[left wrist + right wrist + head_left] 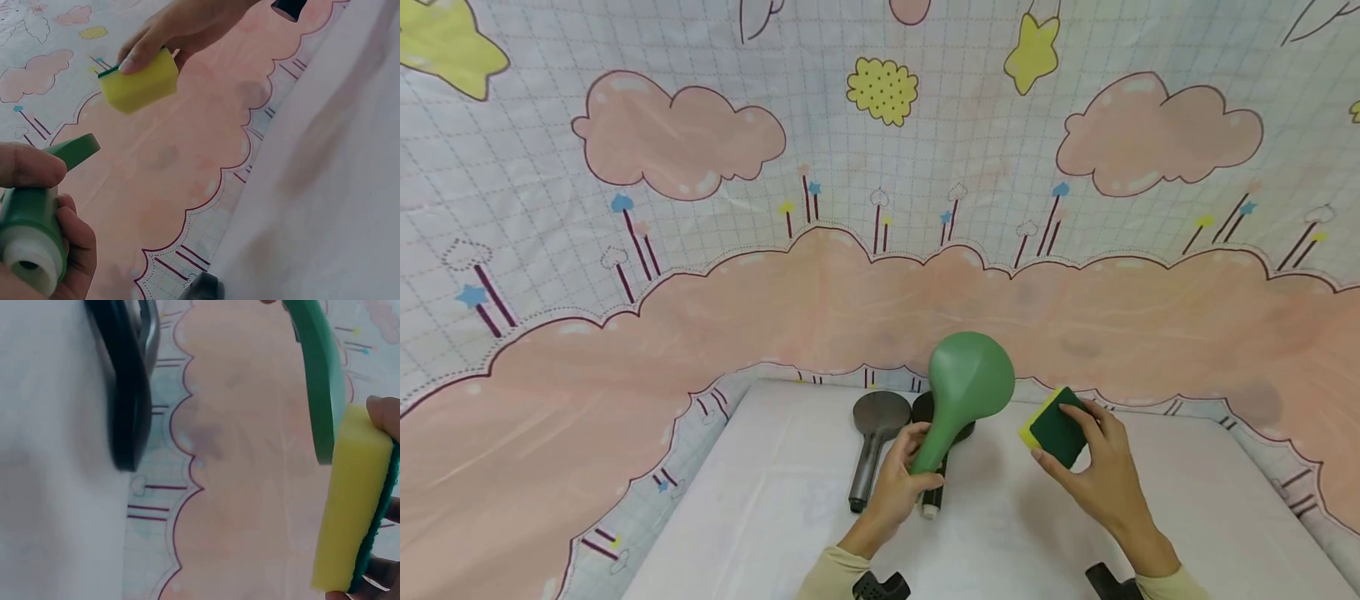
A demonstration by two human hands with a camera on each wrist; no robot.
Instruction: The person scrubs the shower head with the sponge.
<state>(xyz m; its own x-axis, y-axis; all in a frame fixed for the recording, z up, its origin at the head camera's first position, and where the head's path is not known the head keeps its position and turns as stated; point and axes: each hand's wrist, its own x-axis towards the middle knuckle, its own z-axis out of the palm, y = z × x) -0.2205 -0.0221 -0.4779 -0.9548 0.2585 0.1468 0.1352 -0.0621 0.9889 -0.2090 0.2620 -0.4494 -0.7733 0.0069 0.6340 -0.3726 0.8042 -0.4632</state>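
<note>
1 raised green shower head (972,377), apparently, 1 tilted yellow-and-green sponge (1057,430) nearby

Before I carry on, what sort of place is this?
Probably a makeshift tabletop work area, perhaps indoors: a white table with a cartoon-printed backdrop behind it, and a green shower head in the left hand and a sponge in the right hand.

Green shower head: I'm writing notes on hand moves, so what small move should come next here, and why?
Probably bring the sponge left until its yellow side touches the green shower head. The right hand pinches the sponge with that side facing the shower head, the left hand grips the handle, and a gap separates the two.
</note>
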